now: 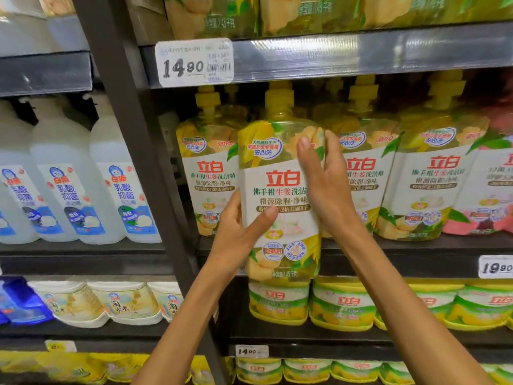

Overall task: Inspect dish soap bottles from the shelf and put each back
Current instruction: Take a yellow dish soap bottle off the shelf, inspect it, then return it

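Note:
A large yellow-green dish soap bottle [280, 190] with a yellow cap and a white label with red characters is held upright in front of the middle shelf [416, 245]. My left hand [238, 232] grips its lower left side, thumb across the label. My right hand [324, 179] holds its upper right side, thumb on the front. Its base hangs below the shelf edge, so it is off the shelf. Matching bottles [433, 179] stand in a row behind it.
A dark upright post [133, 151] splits the shelving. White bottles with blue labels [111, 184] fill the left bay. Price tags [194, 62] hang on the shelf rails. Shorter yellow-green bottles [341, 304] stand on the shelf below. A pink-labelled bottle [491, 195] is at far right.

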`<act>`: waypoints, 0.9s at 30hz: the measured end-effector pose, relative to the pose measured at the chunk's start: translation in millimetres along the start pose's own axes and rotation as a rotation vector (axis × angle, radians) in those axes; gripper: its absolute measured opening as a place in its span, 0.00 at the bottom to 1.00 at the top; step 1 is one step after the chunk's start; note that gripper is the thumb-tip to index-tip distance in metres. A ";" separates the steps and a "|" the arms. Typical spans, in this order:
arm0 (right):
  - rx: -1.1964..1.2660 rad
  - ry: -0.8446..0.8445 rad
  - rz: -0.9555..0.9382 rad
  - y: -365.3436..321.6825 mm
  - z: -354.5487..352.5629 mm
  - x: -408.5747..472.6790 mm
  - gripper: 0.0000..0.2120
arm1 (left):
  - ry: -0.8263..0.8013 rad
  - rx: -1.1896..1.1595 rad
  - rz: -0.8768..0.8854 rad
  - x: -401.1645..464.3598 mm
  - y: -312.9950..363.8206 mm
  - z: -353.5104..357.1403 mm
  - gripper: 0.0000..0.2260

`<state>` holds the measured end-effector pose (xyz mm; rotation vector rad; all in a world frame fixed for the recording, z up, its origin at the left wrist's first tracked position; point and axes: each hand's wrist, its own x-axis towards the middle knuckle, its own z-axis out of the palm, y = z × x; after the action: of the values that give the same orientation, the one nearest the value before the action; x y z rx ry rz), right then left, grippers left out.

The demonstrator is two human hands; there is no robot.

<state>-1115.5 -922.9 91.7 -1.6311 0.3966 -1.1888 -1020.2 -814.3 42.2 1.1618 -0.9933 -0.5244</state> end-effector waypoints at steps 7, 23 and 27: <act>0.041 0.083 -0.133 13.7 1.7 0.4 0.35 | 0.100 0.114 0.176 9.3 -19.1 2.8 0.33; -0.271 0.408 -0.593 24.0 16.4 0.3 0.21 | 0.562 0.492 0.384 2.4 -39.4 38.7 0.29; -0.516 0.479 -0.580 19.3 14.2 2.5 0.19 | 0.621 0.701 0.460 10.5 -43.0 37.5 0.30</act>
<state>-1096.9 -925.1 76.5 -1.9613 0.5881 -2.0626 -1041.2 -856.7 8.7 1.5109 -0.8615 0.5804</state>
